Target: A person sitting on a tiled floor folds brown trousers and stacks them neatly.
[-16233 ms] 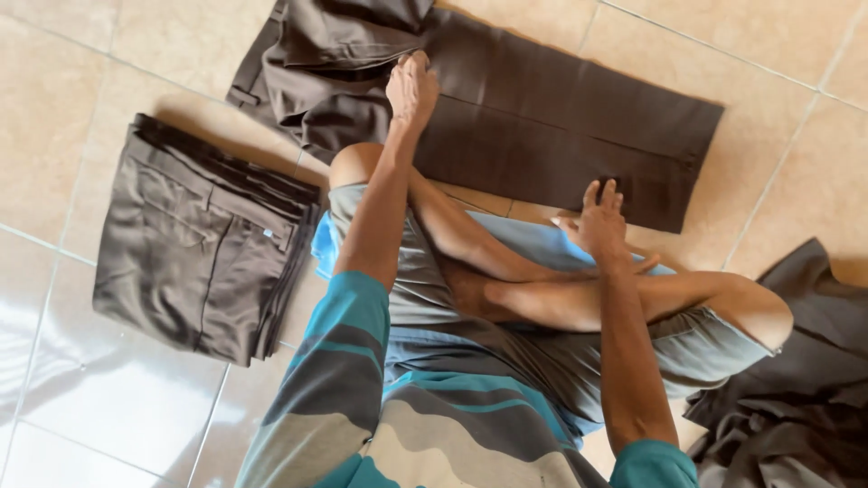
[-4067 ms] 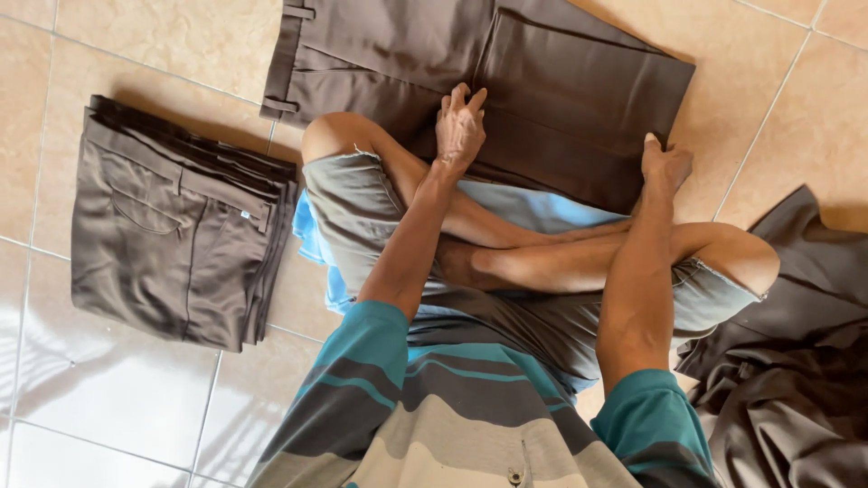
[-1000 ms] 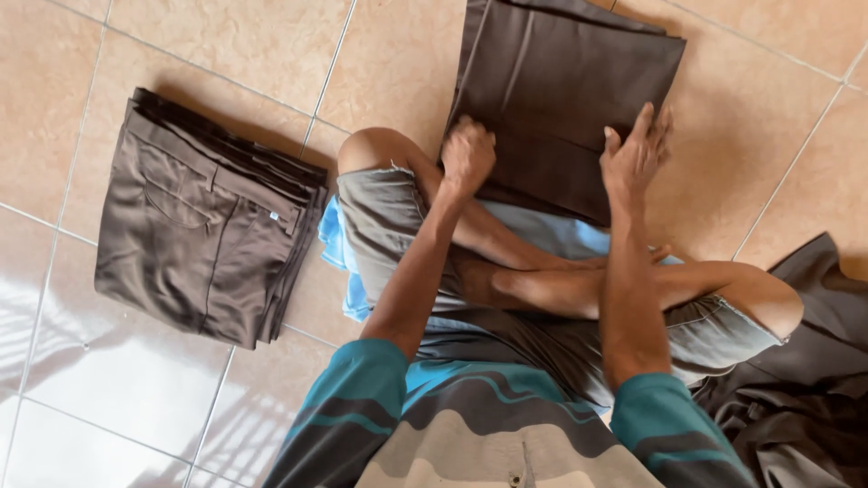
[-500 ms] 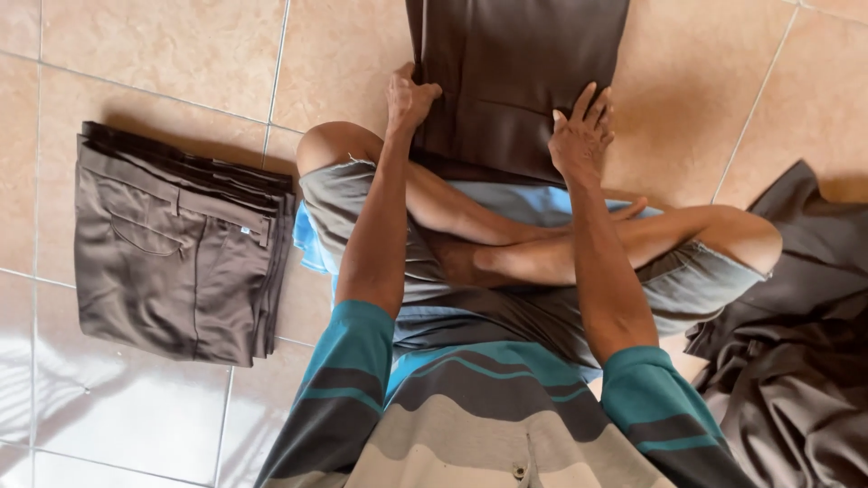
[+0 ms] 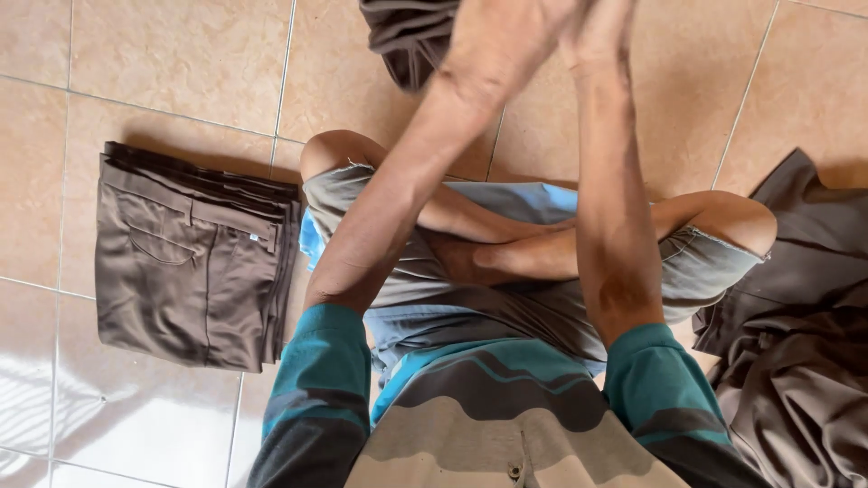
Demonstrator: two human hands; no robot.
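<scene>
I sit cross-legged on a tiled floor. Both arms are raised in front of me, blurred by motion. My left hand [image 5: 506,41] is at the top edge against a bunched dark brown pair of trousers [image 5: 407,36], which hangs off the floor and seems gripped by it. My right hand [image 5: 608,23] is close beside the left, with its fingers cut off by the top edge, so its grip is hidden. Most of the trousers lie out of view above the frame.
A neat stack of folded brown trousers [image 5: 190,262] lies on the tiles to my left. A loose heap of dark brown garments [image 5: 796,343] lies to my right, touching my knee. My crossed legs [image 5: 542,244] fill the middle.
The folded trousers that lay flat in front of my legs have left the floor and bunched up. Both hands rose from pressing on them to the top of the view.
</scene>
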